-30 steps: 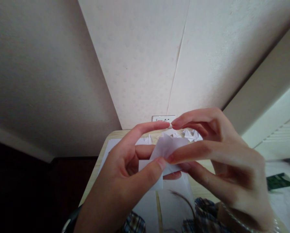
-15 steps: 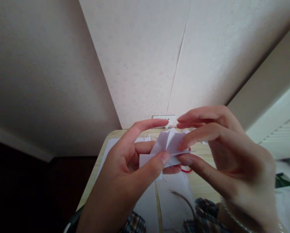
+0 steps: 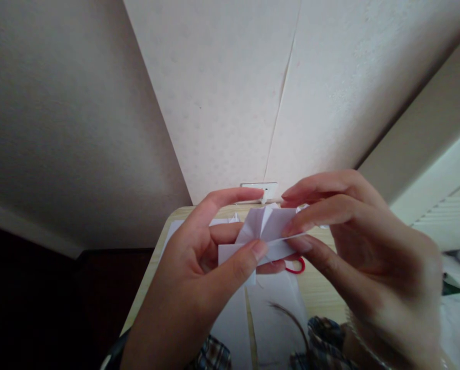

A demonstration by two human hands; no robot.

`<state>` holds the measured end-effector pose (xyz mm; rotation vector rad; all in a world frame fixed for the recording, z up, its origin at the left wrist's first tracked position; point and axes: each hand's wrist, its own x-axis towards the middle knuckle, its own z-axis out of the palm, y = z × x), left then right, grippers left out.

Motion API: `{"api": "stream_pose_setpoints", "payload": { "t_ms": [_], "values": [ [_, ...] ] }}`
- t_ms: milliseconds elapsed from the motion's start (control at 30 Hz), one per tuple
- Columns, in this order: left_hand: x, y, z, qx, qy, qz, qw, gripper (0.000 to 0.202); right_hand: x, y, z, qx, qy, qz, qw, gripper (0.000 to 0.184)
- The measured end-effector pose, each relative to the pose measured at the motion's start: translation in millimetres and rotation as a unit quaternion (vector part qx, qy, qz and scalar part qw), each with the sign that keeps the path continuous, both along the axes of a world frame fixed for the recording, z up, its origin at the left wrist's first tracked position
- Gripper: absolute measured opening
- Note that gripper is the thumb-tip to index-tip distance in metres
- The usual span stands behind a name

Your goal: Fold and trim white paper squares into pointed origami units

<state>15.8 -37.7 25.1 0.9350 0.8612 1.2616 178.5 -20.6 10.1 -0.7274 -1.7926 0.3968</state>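
A small piece of folded white paper (image 3: 266, 231) is held up in front of me above a light wooden table (image 3: 322, 288). My left hand (image 3: 199, 272) pinches its lower left edge between thumb and fingers, with the index finger stretched over the top. My right hand (image 3: 361, 257) pinches the paper's right side between fingers and thumb. The paper has several creases fanning from its middle.
White sheets of paper (image 3: 268, 313) lie on the table below the hands. A red loop (image 3: 297, 266) shows under the right fingers. A white wall socket (image 3: 259, 186) sits at the table's far edge. Plaid sleeves (image 3: 322, 334) show at the bottom.
My right fingers have shifted from the paper's front to its right edge. The fold has opened out a little, and the red loop beneath has come into view.
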Motion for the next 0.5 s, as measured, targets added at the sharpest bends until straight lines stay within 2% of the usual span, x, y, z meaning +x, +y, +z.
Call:
{"api": "stream_pose_setpoints", "payload": {
  "t_ms": [267, 500],
  "values": [
    [-8.3, 3.9, -8.1, 0.012, 0.008, -0.035, 0.999, 0.025, 1.1, -0.7, -0.2, -0.012, -0.015, 0.014, 1.000, 0.011],
    [-6.1, 6.3, -10.2, 0.021, 0.021, -0.010, 0.999, 0.028, 1.6, -0.4, -0.1, -0.017, -0.031, 0.014, 0.999, 0.013]
  ]
}}
